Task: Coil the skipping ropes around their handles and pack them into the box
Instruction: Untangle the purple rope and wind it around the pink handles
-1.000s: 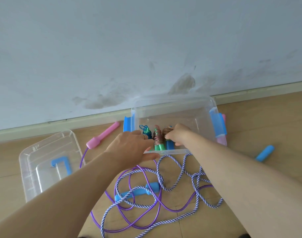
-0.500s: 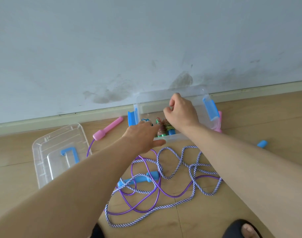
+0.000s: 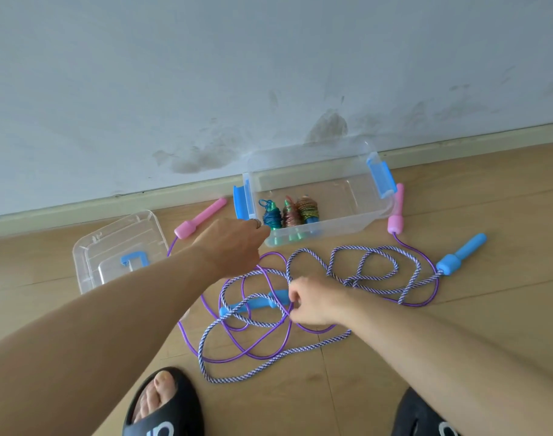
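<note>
Our arms are bare to the edge of view, with no sleeves showing. Our left hand (image 3: 234, 247) wears a ring (image 3: 256, 223) on one finger. We wear black open-toed slides, the left slide (image 3: 161, 407) and right slide (image 3: 426, 420) marked white.

A box (image 3: 347, 229) sits on the floor (image 3: 457, 325) against the wall (image 3: 268, 73), three coiled ropes (image 3: 290, 214) in its left end. A lid (image 3: 89, 262) lies to its left; two loose ropes (image 3: 300, 309) sprawl tangled in front.
</note>
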`<state>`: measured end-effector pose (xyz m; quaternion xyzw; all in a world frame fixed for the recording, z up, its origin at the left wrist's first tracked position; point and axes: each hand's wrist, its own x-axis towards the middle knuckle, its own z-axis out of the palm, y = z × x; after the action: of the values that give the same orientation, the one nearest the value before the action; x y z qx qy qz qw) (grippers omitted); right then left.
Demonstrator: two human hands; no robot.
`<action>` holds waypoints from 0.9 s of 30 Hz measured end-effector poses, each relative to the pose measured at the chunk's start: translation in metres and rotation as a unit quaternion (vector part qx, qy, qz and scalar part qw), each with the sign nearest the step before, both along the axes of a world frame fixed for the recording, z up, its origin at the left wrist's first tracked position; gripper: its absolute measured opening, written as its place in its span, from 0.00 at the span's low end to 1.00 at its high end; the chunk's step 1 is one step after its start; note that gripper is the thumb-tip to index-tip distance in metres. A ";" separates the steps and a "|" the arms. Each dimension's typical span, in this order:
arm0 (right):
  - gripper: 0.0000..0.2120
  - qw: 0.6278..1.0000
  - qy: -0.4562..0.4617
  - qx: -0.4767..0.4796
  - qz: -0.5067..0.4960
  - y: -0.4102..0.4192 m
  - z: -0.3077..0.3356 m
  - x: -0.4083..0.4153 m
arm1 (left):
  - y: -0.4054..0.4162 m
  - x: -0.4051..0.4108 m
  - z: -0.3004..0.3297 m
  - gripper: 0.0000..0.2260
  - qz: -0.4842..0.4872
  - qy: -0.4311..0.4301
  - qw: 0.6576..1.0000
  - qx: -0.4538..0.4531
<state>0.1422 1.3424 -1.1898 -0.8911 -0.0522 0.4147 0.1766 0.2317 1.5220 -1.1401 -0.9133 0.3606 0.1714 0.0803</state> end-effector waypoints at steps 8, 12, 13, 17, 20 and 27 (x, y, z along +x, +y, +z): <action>0.03 0.990 0.048 0.033 -0.132 0.040 -0.014 -0.018 | -0.010 -0.005 0.008 0.09 0.009 -0.005 0.999 0.042; 0.07 0.985 0.045 0.082 -0.143 0.036 0.029 0.012 | -0.013 -0.015 0.029 0.19 0.030 0.117 0.988 0.101; 0.06 0.984 0.036 0.094 -0.144 0.033 0.046 0.018 | -0.012 -0.019 0.037 0.22 0.040 0.156 0.982 0.098; 0.09 0.987 0.040 0.118 -0.103 0.025 0.132 0.017 | -0.006 -0.037 0.090 0.19 0.068 0.203 0.976 0.030; 0.05 0.984 -0.009 0.156 -0.086 0.016 0.207 0.004 | -0.001 -0.050 0.145 0.09 0.101 0.168 0.980 0.015; 0.02 0.959 -0.157 0.179 -0.154 -0.017 0.317 -0.030 | 0.031 -0.084 0.230 0.13 0.246 0.156 0.938 -0.187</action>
<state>0.1120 1.3255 -0.8723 -0.8960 -0.0147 0.2214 0.3847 0.1476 1.5527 -0.9097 -0.9337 0.1586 0.2555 -0.1942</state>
